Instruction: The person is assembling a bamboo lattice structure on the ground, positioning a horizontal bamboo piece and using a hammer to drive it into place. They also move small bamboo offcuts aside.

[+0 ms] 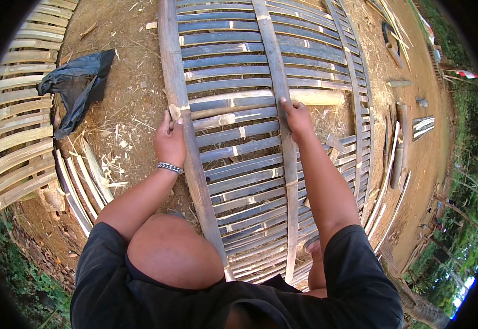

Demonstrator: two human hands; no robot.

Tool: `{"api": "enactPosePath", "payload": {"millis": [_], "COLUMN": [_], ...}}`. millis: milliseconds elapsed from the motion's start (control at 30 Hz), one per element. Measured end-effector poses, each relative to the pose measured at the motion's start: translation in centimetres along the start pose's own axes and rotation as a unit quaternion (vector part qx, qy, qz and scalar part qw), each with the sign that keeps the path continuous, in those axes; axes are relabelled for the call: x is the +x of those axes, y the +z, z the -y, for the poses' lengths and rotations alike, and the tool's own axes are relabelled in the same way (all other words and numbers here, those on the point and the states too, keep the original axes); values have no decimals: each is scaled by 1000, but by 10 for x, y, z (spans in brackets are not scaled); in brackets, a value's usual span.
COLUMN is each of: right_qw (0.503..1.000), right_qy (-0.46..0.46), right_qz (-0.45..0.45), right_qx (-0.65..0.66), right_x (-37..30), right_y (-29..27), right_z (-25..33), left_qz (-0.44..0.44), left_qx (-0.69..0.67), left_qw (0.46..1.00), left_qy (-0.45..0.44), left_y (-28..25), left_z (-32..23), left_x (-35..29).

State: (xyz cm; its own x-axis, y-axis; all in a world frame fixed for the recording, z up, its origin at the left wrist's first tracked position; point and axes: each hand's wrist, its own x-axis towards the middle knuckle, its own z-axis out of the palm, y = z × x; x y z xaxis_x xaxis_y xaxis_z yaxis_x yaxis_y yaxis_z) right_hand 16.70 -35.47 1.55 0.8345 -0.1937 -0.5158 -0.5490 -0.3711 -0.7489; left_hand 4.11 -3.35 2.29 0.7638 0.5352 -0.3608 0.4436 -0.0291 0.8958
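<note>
A bamboo lattice panel lies before me, its long rails crossed by many split slats. My left hand (pixel 170 141), with a chain bracelet at the wrist, is at the outer edge of the left rail (pixel 182 88). Its thumb and fingers close round a pale slat end (pixel 175 112) that pokes out there. My right hand (pixel 296 119) grips the middle rail (pixel 274 66), thumb on top and fingers curled; their tips are hidden. Between the hands runs a thicker, paler bamboo piece (pixel 233 102) that passes under the middle rail and sticks out on its right.
Another slatted bamboo panel (pixel 17 118) stands at the left, with a black plastic sheet (pixel 82 82) beside it. Loose strips (pixel 80 183) and shavings lie on the dirt. Bamboo poles (pixel 401 142) lie at the right. My bare knee (pixel 173 252) is close to the left rail.
</note>
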Motion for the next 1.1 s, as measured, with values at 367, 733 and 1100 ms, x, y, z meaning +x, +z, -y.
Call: {"api": "enactPosePath", "payload": {"millis": [367,733,1100], "right_qw": [999,1000,993], "right_qy": [6,-13,38], "right_qz": [-14,4,83], "right_qx": [50,24,72], "right_x": [-4,-10,-11], "right_y": [3,-2,-14], "right_z": [5,7,15], "left_qz": [-9,-5,9], "left_qx": [-44,-8,-33], "left_qw": [999,1000,998], "left_qy": [10,-28,-43], "left_y": [5,6,3], "left_z": [19,3,2], "left_x": [9,3,4]}}
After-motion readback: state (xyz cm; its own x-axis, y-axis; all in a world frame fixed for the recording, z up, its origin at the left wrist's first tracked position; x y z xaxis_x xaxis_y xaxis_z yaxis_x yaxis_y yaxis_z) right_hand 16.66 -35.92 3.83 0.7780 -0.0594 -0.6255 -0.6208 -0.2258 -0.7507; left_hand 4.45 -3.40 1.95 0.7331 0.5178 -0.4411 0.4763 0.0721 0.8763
